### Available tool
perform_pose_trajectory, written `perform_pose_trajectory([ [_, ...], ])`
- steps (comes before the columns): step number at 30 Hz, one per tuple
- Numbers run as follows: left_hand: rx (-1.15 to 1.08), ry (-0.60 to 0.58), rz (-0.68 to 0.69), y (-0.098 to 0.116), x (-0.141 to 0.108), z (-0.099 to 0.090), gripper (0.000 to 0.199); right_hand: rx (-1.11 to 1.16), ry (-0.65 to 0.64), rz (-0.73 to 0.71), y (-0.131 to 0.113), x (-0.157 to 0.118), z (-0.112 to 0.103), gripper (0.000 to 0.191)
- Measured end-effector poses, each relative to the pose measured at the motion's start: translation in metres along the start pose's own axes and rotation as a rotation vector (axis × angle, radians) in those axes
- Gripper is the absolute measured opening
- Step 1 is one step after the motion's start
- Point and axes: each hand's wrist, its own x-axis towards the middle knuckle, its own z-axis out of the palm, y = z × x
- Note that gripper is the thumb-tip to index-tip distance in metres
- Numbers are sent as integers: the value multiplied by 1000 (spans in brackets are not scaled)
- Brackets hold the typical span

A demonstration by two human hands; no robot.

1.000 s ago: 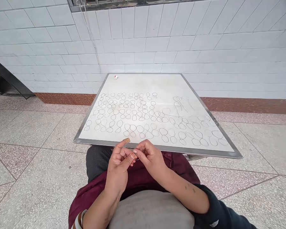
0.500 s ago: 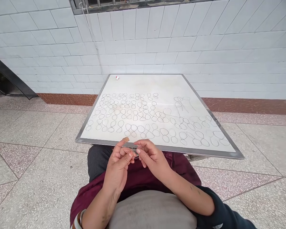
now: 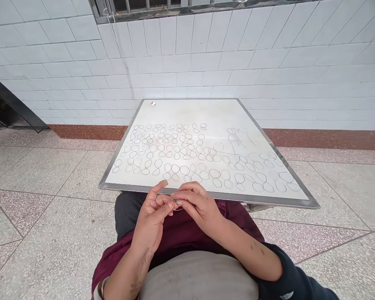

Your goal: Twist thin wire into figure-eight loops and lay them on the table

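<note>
Tiled wall (image 3: pixel 187 54) behind, desk (image 3: pixel 268 201) strewn w/ wire loops (image 3: pixel 184 168). L hand (image 3: pixel 151 214) and R hand (image 3: pixel 200 208) pinched a thin wire (image 3: pixel 176 209) just off desk's near edge; seemed light, springy, best held at fingertips.

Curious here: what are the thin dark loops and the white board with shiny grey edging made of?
The thin dark loops look like fine wire, given their stiff curves. The white board seems laminate, from its smooth sheen. Its shiny grey edging looks like metal, perhaps aluminium.
</note>
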Motion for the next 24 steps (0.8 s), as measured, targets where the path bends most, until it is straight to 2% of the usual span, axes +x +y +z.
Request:
perform_pose_trajectory([
  [6, 79, -64, -60, 4, -1, -3, 50, -36, 7, -44, 4, 5, -5, 9],
  [11, 35, -90, -104, 3, -1, -5, 51, -77, -28, -70, 0, 4, -7, 8],
  [15, 11, -82, -115, 2, 1, -6, 54, -123, 0, -57, -2, 1, -3, 10],
  [20, 3, -42, -93, -2, 5, -5, 49, -159, 36, 56, -1, -4, 8, 8],
  [24, 64, -58, -69, -1, 10, -8, 51, 3, 60, 248, 0, -8, 11, 3],
])
